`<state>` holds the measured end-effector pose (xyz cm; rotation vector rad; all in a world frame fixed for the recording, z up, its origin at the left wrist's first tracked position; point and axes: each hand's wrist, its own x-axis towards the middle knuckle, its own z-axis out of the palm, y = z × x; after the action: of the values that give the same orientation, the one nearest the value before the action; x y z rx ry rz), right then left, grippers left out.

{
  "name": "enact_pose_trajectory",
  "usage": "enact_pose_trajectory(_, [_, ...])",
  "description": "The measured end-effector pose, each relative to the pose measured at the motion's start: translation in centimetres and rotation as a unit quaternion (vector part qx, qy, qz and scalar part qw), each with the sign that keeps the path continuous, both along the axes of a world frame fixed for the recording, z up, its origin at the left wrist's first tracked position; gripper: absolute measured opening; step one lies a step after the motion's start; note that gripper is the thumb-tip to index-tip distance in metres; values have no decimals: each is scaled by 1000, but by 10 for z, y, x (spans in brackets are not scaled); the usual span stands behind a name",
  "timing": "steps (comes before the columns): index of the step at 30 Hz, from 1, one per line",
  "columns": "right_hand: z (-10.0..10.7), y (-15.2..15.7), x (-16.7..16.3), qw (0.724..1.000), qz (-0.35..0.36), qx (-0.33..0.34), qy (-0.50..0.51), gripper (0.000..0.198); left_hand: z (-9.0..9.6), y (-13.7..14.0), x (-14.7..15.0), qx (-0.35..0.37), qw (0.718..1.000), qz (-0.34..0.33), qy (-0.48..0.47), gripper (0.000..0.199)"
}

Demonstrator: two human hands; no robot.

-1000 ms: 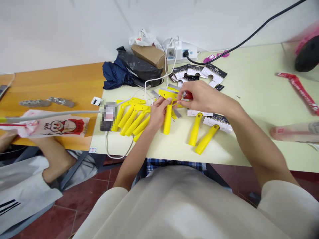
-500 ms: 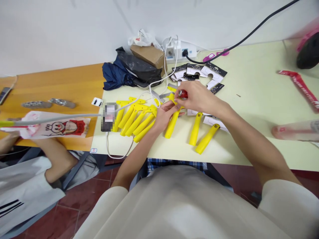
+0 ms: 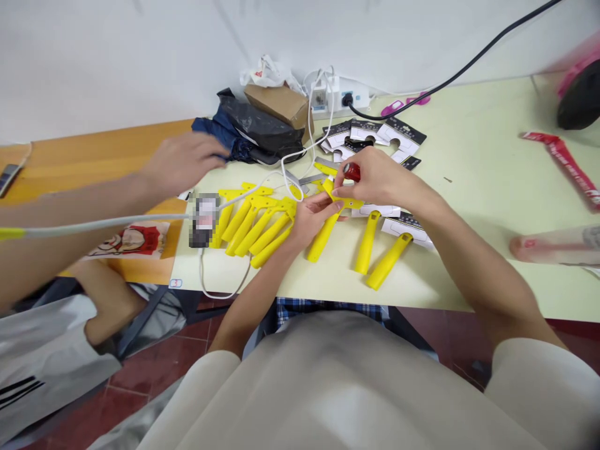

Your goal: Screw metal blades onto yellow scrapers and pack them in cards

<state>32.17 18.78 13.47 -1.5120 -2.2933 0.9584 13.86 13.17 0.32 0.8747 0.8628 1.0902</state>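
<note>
Yellow scraper [image 3: 323, 236], one: in front of the wearer, over the table [image 3: 482, 156], handle slanting down toward the near edge.
Left hand [image 3: 309, 219]: grip clasped about the scraper's upper handle, presumably to steady its head.
Right hand [image 3: 377, 175]: grip clenched on a red-handled tool [image 3: 352, 172] above that head, apparently to bear on it; tip hidden by fingers.
Scrapers [image 3: 248, 225], several: fanned left of the left hand, seemingly grouped to stay apart from the two loose yellow handles [image 3: 368, 244] at right.
Cards [image 3: 403, 134], printed: overlapping, beyond the right hand.
White cable [image 3: 225, 295]: looped just beside the left hand, a likely snag.
Black bag [image 3: 267, 128], cardboard box [image 3: 281, 103]: behind.
Co-worker's arm [image 3: 173, 165], blurred: reaching across at left, near the bag.
</note>
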Motion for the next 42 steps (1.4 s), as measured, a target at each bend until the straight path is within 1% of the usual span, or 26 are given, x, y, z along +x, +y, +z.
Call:
enact_pose_trajectory(3, [-1,1,1,1000,-2,-3,-3,2,1,-2,-2,11,1000,-10,-8,37])
enact_pose_trajectory(7, [-1,1,3,1000,11,2,6,3,1,-2,-3,16,1000,-15,6,28])
enact_pose_trajectory(13, [-4,-1,2,1000,15,16,-7,5,-1,0,-2,3,1000,5,27,42])
enact_pose_trajectory(16, [-5,-2,0,999,14,24,-19,3,-2,1,-2,-1,999,21,28,42])
enact_pose_trajectory(19, [-5,-2,-1,999,-3,32,-21,1,-2,1,-3,2,999,29,19,41])
enact_pose_trajectory(26, [-8,7,4,999,-32,41,-1,26,1,0,-6,16,999,45,22,37])
enact_pose_trajectory(30, [-7,10,9,1000,-6,11,5,21,8,-1,-6,2,999,43,17,40])
enact_pose_trajectory(34, [-4,9,10,1000,-2,13,11,13,11,-3,-3,3,999,40,16,40])
enact_pose_trajectory(36, [-1,8,10,1000,-5,10,2,12,10,-3,0,-1,999,40,15,43])
enact_pose_trajectory(38, [0,7,11,1000,-11,3,-5,16,9,-3,2,-10,998,54,9,48])
enact_pose_trajectory(42, [-3,8,15,1000,2,-4,-13,34,7,-4,3,-13,997,73,-7,56])
